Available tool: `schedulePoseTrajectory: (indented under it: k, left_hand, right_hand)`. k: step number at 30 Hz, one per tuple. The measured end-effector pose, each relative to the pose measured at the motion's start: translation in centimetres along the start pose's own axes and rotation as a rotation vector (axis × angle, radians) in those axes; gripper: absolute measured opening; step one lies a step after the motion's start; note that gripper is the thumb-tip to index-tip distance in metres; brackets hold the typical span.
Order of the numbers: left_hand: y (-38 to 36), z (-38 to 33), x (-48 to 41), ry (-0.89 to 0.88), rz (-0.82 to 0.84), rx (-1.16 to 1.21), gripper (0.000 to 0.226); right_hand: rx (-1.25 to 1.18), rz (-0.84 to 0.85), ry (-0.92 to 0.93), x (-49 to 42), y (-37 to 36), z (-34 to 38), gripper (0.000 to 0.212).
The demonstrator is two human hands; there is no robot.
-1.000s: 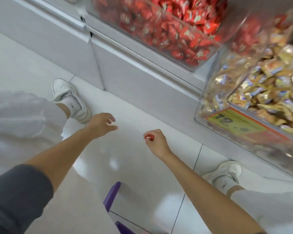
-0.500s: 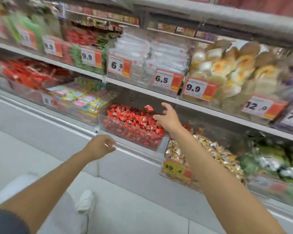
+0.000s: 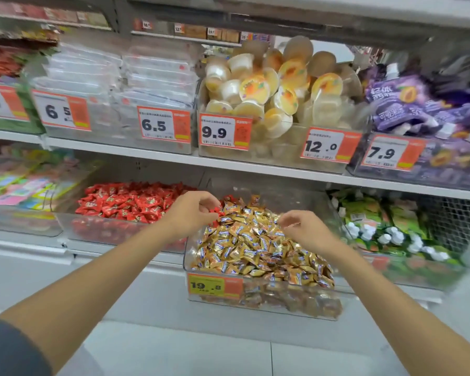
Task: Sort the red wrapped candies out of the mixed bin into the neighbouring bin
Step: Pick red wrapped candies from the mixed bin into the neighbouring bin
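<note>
Red wrapped candies fill the clear neighbouring bin on the left of the low shelf; this is where the sorted pieces belong. Just right of it, touching side by side, stands the mixed bin, heaped with gold wrapped candies and carrying an orange price tag on its near wall.

The left hand hovers over the mixed bin's far left corner. Its fingers are curled, with the tips drawn close together at a stray red candy lying on the gold heap. Whether they are already clamped on the wrapper cannot be told. Another red piece shows at the bin's far edge.

Further right, the right hand hangs above the middle of the gold heap. Its fingers are loosely bent and slightly apart, with nothing visible between them.

To do this step well, the left fingertips probably need to pinch only the red wrapper's twisted end, lift straight up so that no gold pieces are dragged along, then carry it the short way left over the shared wall. The right hand could meanwhile part the gold wrappers to uncover buried red ones.
</note>
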State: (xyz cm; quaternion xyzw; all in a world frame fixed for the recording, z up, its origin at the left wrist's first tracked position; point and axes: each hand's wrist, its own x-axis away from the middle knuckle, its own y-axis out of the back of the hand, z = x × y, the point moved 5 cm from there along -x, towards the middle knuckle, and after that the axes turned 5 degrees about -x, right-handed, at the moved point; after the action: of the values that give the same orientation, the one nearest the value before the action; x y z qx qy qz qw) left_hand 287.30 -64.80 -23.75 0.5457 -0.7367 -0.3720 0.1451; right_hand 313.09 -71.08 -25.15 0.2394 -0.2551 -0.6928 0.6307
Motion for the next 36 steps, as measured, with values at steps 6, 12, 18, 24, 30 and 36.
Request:
schedulePoseTrajectory:
  k: [6,12,18,24,30,36]
  left_hand:
    - [-0.5,5.1,-2.5,0.152,-0.164,0.082,0.030]
    - [-1.8,6.8,-3.5,0.113,-0.176,0.293,0.037]
    - [-2.4,8.3,-3.7,0.110,-0.190,0.330,0.035]
    - [-2.3,8.4,-3.5,0.090,-0.172,0.348,0.033]
    - [-2.3,8.0,-3.0,0.086,-0.170,0.387,0.028]
    - [-2.0,7.4,-2.8,0.084,-0.155,0.377,0.028]
  right_hand:
    - [0.171,0.134,0.147,-5.9,-4.6,3.2,0.032]
    - [0.428,0.282,0.305,-11.7,-13.4,3.4,0.050]
    - [0.541,0.524,0.159,-12.9,-10.1,1.5,0.020]
    - [0.323,0.333,0.112,-14.0,-8.7,3.7,0.021]
    - [0.591,0.257,0.254,-15.2,-16.2,4.3,0.067]
    - [0.367,0.323,0.242,-15.2,-12.9,2.9,0.014]
